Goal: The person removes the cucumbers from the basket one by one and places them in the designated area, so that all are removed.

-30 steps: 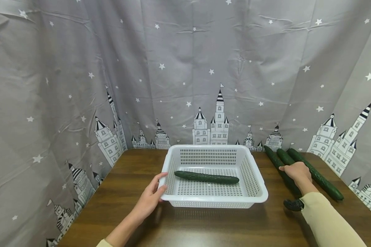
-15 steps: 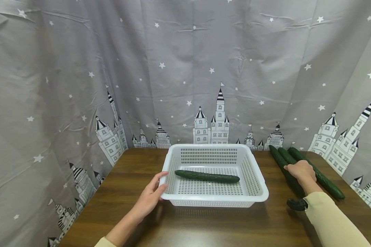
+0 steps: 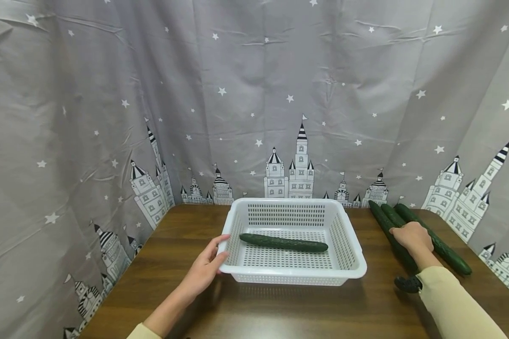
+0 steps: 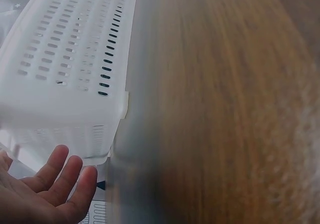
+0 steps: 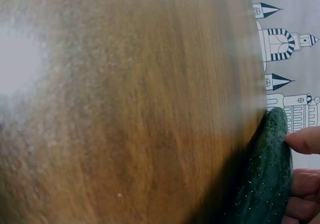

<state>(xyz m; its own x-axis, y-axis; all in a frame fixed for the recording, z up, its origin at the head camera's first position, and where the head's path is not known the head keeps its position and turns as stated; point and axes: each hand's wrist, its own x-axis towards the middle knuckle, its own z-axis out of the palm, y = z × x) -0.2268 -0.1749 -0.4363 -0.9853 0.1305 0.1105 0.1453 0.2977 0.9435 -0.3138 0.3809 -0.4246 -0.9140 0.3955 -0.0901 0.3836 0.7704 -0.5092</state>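
My left hand (image 3: 203,268) holds the left rim of a white plastic basket (image 3: 292,271), thumb and index finger over the edge. In the left wrist view, several fingers (image 4: 62,176) of this hand lie loosely outside the basket's slotted wall. One dark green cucumber (image 3: 283,243) lies crosswise inside the basket. At the right, my right hand (image 3: 413,238) grips the leftmost of three cucumbers on the table. The right wrist view shows this bumpy cucumber (image 5: 265,169) with fingertips against its side; the hand is partly cut off there.
Two more cucumbers lie right of the gripped one: a middle cucumber (image 3: 392,215), partly hidden by the hand, and a rightmost cucumber (image 3: 451,256). A grey curtain (image 3: 254,94) with stars and castles surrounds the wooden table (image 3: 280,310). A black wristband (image 3: 408,284) circles the right wrist.
My right hand and the leftmost cucumber have shifted slightly right, closer to the other two, mostly in the earlier half second. My left hand and the basket hold nearly the same place.
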